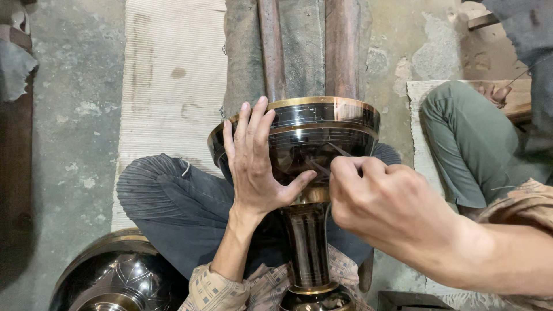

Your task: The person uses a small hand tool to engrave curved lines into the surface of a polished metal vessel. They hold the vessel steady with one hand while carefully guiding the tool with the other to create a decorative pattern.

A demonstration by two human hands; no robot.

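Black-lacquered brass goblet vase (305, 138) lay across the lap, its bowl at twelve o'clock, left hand (253, 167) spread flat to steady it while right hand (374, 196) pinched a thin engraving tool (340, 151) against it.

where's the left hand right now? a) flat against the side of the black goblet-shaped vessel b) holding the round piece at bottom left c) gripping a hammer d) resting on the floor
a: the left hand lies open, fingers spread, on the bowl of the black vessel, while the right hand holds a thin tool to it.
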